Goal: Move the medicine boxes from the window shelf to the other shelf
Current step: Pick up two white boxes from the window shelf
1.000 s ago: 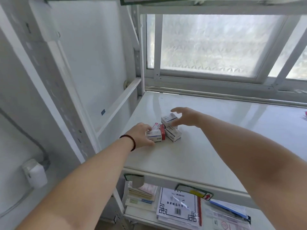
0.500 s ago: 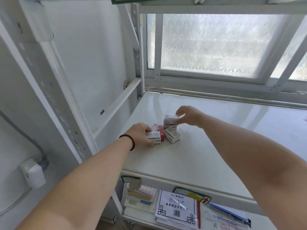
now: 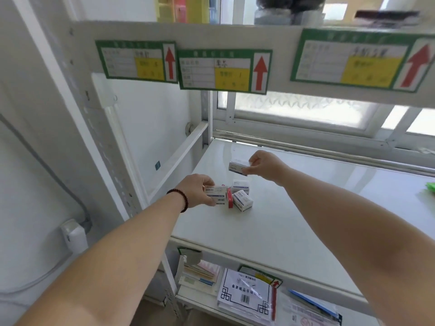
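window shelf, both hands on boxes

white window shelf (image 3: 294, 231) carries the pile. right hand (image 3: 264, 166) pinches one medicine box (image 3: 238, 167) lifted clear above it. left hand (image 3: 197, 190) clasps another box (image 3: 215, 196) at the pile's left edge, touching the remaining boxes (image 3: 241, 196). labels (image 3: 223, 69) hang overhead.

Medicine boxes (image 3: 239, 196) on window shelf (image 3: 294, 222), near its left edge
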